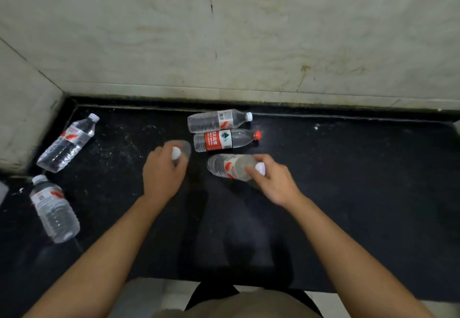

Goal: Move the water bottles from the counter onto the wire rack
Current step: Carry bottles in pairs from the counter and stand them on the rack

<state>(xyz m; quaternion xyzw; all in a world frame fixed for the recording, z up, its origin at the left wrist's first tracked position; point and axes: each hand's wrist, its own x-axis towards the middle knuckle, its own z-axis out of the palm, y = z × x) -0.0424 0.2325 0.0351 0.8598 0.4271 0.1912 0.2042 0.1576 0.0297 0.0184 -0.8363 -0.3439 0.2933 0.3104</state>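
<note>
Several clear water bottles lie on a black counter [348, 181]. My left hand [163, 171] grips the neck of a white-capped bottle [183, 147] that points away from me. My right hand [272, 181] pinches the white-capped neck of another bottle [225, 166] lying on its side. Just beyond them lie a red-capped bottle with a red label [225, 139] and a white-capped bottle [217, 120] near the wall. Two more white-capped bottles lie at the left, one [68, 143] by the corner and one [53, 208] nearer me. No wire rack is in view.
A pale marble wall [249, 44] rises behind the counter and turns forward at the left corner [22, 118]. White specks dot the counter around the middle. The counter's front edge [348, 295] runs just above my body, with light floor below.
</note>
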